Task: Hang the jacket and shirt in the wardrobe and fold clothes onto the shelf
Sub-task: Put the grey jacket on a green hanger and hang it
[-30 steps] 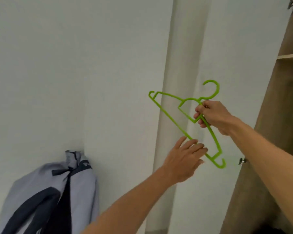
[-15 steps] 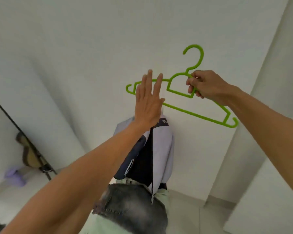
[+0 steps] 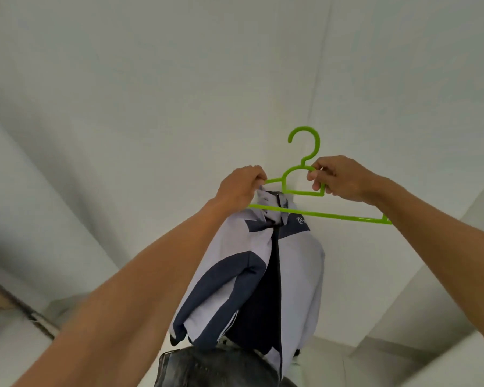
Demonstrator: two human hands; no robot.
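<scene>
Jacket, lavender with navy panels and a dark zip line, hangs in front of a white wall. It is held up by its collar, and its hem reaches down to a dark denim garment at the bottom of the view.

The left hand is clenched on the collar's left side, bunching the fabric there. Just beside it, the left arm of the green plastic hanger disappears behind the knuckles, so I cannot tell whether that tip is already inside the shoulder. The hanger's lower bar crosses the collar. The right hand pinches the hanger at its neck, below the hook.

The step in hand appears to be seating the jacket on the hanger. To do it well, the left hand should probably spread the collar opening and feed the near hanger arm into that shoulder. The right hand should keep the hanger level. The far shoulder would then go over the right arm of the hanger. Slack fabric may slide off, so the collar should be centred under the hook.
</scene>
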